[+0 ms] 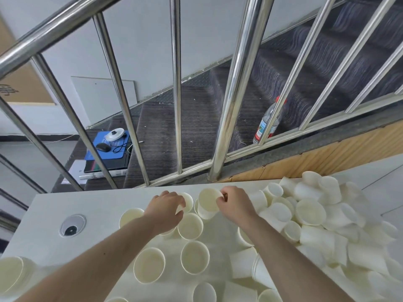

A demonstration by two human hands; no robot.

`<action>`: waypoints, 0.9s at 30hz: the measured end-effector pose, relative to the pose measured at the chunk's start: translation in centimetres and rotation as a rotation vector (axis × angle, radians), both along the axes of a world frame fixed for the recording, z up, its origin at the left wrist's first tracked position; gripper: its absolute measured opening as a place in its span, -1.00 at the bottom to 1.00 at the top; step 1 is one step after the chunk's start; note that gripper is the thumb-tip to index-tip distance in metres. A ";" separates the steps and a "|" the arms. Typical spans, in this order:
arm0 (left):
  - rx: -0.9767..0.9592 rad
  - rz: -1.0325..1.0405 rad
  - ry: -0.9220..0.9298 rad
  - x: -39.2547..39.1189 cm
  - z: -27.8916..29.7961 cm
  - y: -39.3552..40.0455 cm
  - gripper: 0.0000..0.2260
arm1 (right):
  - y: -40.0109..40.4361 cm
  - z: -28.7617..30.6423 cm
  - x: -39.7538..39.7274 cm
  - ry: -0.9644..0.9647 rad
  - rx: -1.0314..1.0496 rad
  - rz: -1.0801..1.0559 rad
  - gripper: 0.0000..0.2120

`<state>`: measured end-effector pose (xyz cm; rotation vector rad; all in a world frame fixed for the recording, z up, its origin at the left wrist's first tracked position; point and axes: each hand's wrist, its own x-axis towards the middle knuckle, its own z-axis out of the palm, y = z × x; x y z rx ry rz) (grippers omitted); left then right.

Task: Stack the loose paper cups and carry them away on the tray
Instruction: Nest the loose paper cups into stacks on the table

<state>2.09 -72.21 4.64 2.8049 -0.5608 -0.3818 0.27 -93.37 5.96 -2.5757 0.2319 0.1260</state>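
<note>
Many pale paper cups cover a white table [43, 203]. My left hand [166, 209] curls over an upright cup [187, 200] near the table's far edge. My right hand [234, 202] pinches the rim of a tilted cup [208, 198], held above a cup stack [201, 212]. Several upright cups stand nearer me, among them one [190, 226] by my left wrist, one [195, 260] and one [149, 268]. A loose heap of cups [316, 214] fills the right side. No tray is in view.
A round cable grommet [72, 225] sits in the table at left. A steel stair railing [231, 101] rises just beyond the table's far edge, with carpeted stairs, a plastic bottle [269, 123] and a blue mouse pad [106, 147] behind it. More cups [11, 273] lie at the near left.
</note>
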 end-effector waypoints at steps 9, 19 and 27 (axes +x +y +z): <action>0.035 -0.064 -0.012 1.0 -0.2 -0.1 -0.63 | 0.9 -1.1 0.0 -0.002 -0.085 -0.005 -0.77; 0.150 -0.199 0.143 2.4 -1.7 -1.8 -0.28 | 0.8 -1.3 -0.5 0.079 -0.240 0.190 -0.60; 0.179 -0.175 -0.002 2.9 -1.5 -1.5 -0.38 | 0.8 -2.5 -1.3 0.228 -0.225 0.514 -0.25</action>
